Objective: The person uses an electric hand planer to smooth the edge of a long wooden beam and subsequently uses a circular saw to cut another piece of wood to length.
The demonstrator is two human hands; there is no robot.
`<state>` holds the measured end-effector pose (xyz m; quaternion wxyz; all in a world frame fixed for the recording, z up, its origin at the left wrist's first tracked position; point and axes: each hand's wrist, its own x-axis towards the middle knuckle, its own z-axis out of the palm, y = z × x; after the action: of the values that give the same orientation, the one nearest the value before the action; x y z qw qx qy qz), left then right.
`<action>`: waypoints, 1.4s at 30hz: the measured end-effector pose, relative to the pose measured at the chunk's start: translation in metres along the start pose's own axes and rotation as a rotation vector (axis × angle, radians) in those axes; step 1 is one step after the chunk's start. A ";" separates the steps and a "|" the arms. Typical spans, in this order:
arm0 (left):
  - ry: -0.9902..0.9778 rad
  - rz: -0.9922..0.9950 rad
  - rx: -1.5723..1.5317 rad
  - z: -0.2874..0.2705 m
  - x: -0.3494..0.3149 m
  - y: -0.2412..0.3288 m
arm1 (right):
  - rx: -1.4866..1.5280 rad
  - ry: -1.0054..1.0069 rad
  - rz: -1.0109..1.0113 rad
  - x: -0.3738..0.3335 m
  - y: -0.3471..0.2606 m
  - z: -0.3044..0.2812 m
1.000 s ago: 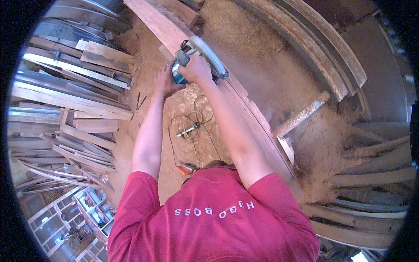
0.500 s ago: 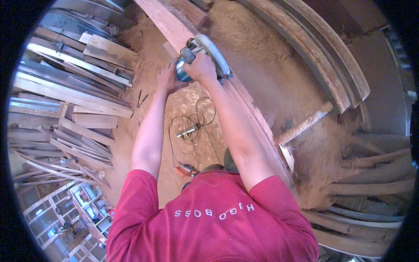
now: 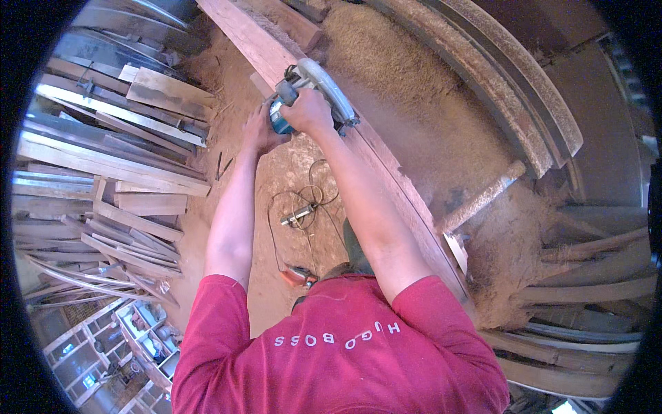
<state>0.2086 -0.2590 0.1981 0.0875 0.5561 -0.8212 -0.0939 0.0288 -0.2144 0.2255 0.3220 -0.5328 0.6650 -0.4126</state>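
Note:
A circular saw (image 3: 329, 88) with a pale curved guard and a teal motor housing rests on a long reddish plank (image 3: 252, 43). My right hand (image 3: 312, 113) is wrapped round its rear handle. On the left side of the saw, my left hand (image 3: 259, 131) is pressed against the motor housing, its fingers partly hidden. A dark lengthwise line, like a cut, runs along the plank behind the saw towards me. The blade itself is out of sight under the guard and base.
Sawdust (image 3: 386, 48) covers the ground. A looped cord (image 3: 270, 228), a small metal tool (image 3: 296, 214) and an orange-red tool (image 3: 298, 276) lie between my arms. Stacked boards (image 3: 110, 159) fill the left; large curved timbers (image 3: 496, 83) and a round pole (image 3: 483, 199) lie right.
The saw and both hands appear slightly further left and lower, but the nearby surroundings shift much the same way. My grip is unchanged.

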 end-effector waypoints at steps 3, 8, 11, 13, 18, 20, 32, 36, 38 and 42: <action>0.018 0.014 -0.004 -0.004 0.004 -0.004 | 0.005 0.007 -0.025 0.005 -0.006 0.002; 0.021 0.017 0.023 -0.010 0.011 -0.008 | 0.000 0.009 -0.008 0.014 -0.010 0.005; -0.001 0.018 0.028 -0.015 0.015 -0.013 | -0.030 -0.041 0.021 0.019 -0.013 0.009; -0.046 -0.062 0.052 -0.019 0.019 -0.015 | -0.015 -0.040 0.025 0.025 -0.015 0.012; -0.043 -0.017 0.024 -0.017 0.030 -0.026 | 0.006 -0.017 0.005 0.037 -0.014 0.020; -0.047 -0.003 0.007 -0.013 0.033 -0.037 | 0.010 -0.031 0.024 0.038 -0.017 0.024; -0.010 -0.001 -0.019 -0.007 0.053 -0.059 | -0.005 -0.006 0.025 0.059 -0.025 0.036; -0.020 -0.036 -0.045 -0.008 0.057 -0.066 | -0.013 -0.022 0.031 0.064 -0.031 0.039; -0.033 -0.056 -0.017 -0.013 0.059 -0.063 | 0.011 -0.021 0.035 0.066 -0.032 0.040; -0.043 -0.054 -0.045 -0.022 0.065 -0.060 | 0.014 -0.015 0.037 0.074 -0.033 0.044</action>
<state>0.2439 -0.3422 0.2068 0.0797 0.5739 -0.8052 -0.1264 0.0650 -0.2984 0.2362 0.3384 -0.5212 0.6693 -0.4074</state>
